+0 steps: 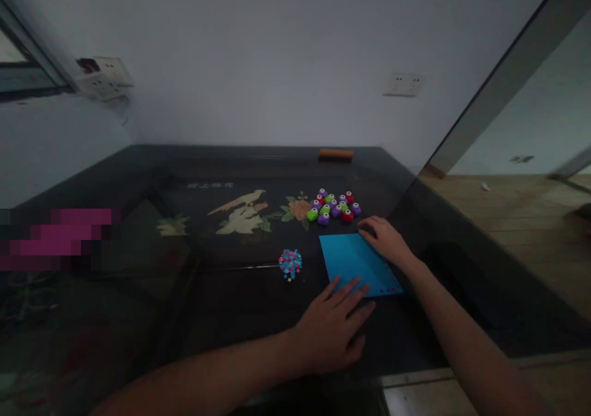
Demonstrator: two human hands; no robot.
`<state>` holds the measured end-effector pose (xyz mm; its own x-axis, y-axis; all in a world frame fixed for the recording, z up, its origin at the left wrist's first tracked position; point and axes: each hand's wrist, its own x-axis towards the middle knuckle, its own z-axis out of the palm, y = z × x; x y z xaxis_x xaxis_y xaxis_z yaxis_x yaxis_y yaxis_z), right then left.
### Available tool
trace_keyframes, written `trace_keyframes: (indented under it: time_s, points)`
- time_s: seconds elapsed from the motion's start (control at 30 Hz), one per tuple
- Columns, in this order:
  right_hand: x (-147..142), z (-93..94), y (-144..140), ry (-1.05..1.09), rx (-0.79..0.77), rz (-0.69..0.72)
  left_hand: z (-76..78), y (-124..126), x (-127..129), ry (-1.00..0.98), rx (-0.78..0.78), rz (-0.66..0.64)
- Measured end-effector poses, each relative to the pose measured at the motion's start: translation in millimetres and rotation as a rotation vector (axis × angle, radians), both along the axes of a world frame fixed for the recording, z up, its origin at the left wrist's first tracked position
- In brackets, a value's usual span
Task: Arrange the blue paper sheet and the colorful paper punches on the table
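Observation:
A bright blue sheet of paper (353,256) lies on the dark tabletop, with small dark marks along its right edge and lower right corner. My left hand (336,327) rests with fingers spread, their tips on the sheet's lower edge. At the upper right corner, my right hand (386,241) touches the paper; its fingers curve loosely and the thumb stands apart from them. To the left of the sheet is a small pile of pink, blue and white star-like pieces (290,262). Behind it sit several purple, green and red toys with eyes (333,207).
The glossy dark table (240,317) carries a printed bird and flower picture (244,216). A brown-orange stick (336,154) lies near its back edge. Behind stands a white wall with sockets (404,85). A pixelated pink patch (69,231) covers something at the left.

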<state>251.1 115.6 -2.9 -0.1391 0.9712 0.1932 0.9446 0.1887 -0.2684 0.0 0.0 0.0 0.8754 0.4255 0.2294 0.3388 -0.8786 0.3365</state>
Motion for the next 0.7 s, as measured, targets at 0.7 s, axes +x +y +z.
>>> trace_keyframes:
  time_s: [0.7]
  points:
    - [-15,-3.4,5,-0.212,0.049,0.008,0.2,-1,4,0.079,-0.08,0.068]
